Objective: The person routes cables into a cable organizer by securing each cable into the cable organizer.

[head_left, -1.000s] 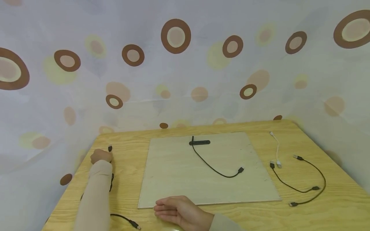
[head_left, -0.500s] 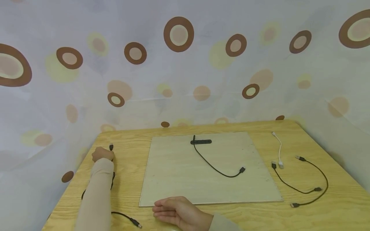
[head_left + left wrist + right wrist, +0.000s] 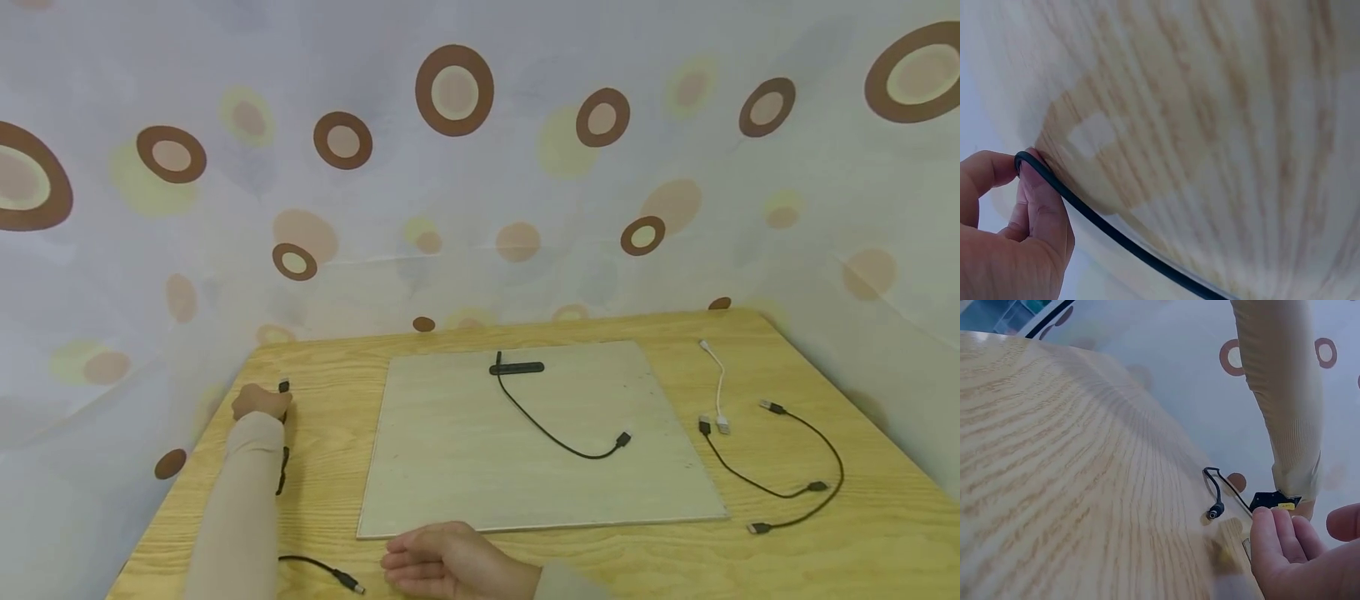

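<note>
At the far left of the table, my left hand (image 3: 260, 402) reaches out with its back to the head camera. In the left wrist view its thumb and fingertips pinch a black cable (image 3: 1110, 231) at a bend. A black USB plug (image 3: 283, 384) shows just beyond this hand in the head view. My right hand (image 3: 457, 562) rests at the front edge of the pale board (image 3: 420, 467), palm turned sideways, fingers relaxed and holding nothing. Near it lies a black cable end with a barrel plug (image 3: 347, 580); my left sleeve hides where that cable leads.
On the board a black cable (image 3: 551, 437) runs from a black cable holder (image 3: 519, 367). To the right lie a short white cable (image 3: 722, 383), a black USB cable (image 3: 738, 475) and a longer black one (image 3: 836, 467). A patterned curtain (image 3: 517, 192) surrounds the wooden table (image 3: 637, 567).
My right hand has shifted slightly left and toward me. The left hand keeps its place by the USB plug. The head view sways a little; the cables on the right stay put.
</note>
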A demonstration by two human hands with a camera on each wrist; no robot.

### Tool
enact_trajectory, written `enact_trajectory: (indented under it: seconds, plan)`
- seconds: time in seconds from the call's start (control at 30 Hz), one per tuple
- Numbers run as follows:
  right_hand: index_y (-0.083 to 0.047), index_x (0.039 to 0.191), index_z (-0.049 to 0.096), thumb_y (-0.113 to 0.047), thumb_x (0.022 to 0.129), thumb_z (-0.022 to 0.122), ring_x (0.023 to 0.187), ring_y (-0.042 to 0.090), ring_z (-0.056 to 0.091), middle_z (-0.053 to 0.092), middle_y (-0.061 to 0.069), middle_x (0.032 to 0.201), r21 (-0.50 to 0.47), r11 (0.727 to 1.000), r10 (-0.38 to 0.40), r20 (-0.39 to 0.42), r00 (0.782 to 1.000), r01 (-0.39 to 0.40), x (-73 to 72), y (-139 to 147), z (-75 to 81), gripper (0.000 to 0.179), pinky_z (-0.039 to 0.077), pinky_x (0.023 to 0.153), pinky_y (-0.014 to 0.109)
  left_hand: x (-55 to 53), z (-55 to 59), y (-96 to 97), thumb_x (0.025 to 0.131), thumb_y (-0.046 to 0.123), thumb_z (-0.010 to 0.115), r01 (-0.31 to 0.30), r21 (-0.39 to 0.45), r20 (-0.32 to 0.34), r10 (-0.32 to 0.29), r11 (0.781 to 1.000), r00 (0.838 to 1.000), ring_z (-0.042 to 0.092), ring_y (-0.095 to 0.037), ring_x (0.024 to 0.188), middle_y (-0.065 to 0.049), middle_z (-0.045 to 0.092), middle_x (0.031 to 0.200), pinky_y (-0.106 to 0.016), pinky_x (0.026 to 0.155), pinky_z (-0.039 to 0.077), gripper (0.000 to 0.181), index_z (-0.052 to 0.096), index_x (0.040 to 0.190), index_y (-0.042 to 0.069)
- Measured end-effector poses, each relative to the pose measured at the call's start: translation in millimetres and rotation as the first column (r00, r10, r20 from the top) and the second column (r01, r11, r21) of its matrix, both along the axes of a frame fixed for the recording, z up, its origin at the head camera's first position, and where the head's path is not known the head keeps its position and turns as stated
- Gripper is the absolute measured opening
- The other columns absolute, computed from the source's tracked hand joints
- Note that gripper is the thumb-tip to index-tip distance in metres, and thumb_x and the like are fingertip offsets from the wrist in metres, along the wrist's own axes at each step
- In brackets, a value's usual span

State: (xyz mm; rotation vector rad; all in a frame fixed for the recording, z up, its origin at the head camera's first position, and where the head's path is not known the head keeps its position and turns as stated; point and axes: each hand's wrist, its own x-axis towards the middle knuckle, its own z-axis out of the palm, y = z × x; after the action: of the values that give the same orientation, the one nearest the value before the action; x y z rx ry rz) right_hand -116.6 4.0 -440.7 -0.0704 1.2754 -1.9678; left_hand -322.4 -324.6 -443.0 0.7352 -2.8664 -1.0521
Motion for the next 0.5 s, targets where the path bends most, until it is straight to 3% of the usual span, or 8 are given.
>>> enact_trajectory:
  seconds: [0.17, 0.33, 0.5]
  plan:
    - [0.012, 0.122, 0.057, -0.015, 0.099, 0.049, 0.104, 0.023, 0.065, 0.069, 0.014, 0.108, 0.034, 0.999, 0.019, 0.003, 1.0, -0.019, 3.5, -6, -2.7, 0.036, 0.051, 0.092, 0.034, 2.3, -1.4, -6.2, 0.088, 0.028, 0.053, -0.004, 0.04, 0.027, 0.003, 0.999, 1.0, 0.057, -0.046, 0.094, -0.04, 0.052, 0.112, -0.042, 0.062, 0.053, 0.061, 0.046, 0.121, -0.023]
    - [0.011, 0.121, 0.058, -0.017, 0.099, 0.05, 0.104, 0.023, 0.066, 0.069, 0.014, 0.108, 0.046, 0.999, 0.027, 0.004, 1.0, -0.027, 4.2, -8, -4.5, 0.037, 0.051, 0.092, 0.033, 0.9, -0.3, -11.4, 0.082, 0.021, 0.052, -0.019, 0.082, -0.007, 0.02, 0.996, 1.0, 0.058, -0.03, 0.068, -0.024, 0.061, 0.077, -0.03, 0.049, 0.047, 0.048, 0.055, 0.104, -0.021]
    - [0.012, 0.121, 0.058, -0.015, 0.099, 0.049, 0.102, 0.022, 0.066, 0.069, 0.014, 0.106, 0.027, 0.999, 0.03, 0.018, 0.999, -0.03, 2.8, -7, -5.4, 0.035, 0.051, 0.092, 0.034, 1.2, 6.8, -12.0, 0.08, 0.011, 0.053, -0.027, 0.191, -0.008, 0.029, 0.981, 1.0, 0.054, -0.013, 0.044, -0.001, 0.055, 0.047, -0.024, 0.043, 0.046, 0.027, 0.06, 0.089, -0.014]
